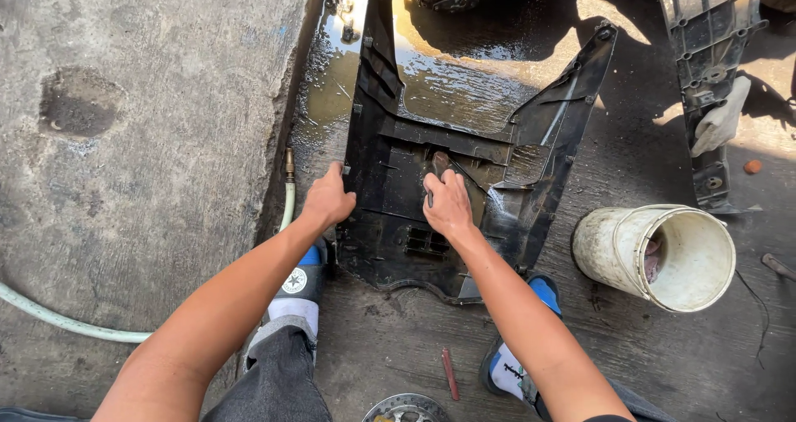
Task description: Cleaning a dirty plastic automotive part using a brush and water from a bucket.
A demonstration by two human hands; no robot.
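A large black plastic scooter body panel (390, 223) lies wet on the ground in front of me, its two arms reaching away. My left hand (328, 196) grips the panel's left edge. My right hand (448, 202) is closed on a small brown brush (439, 162) pressed against the middle of the panel.
A pale hose (50, 316) runs along the concrete at left to a brass nozzle (289, 165). A puddle (448, 82) lies behind the panel. A white bucket (659, 254) lies tipped at right. Another black panel (705, 57) and a glove (721, 117) sit far right. My shoes (303, 281) flank the panel; a brake disc (406, 409) is below.
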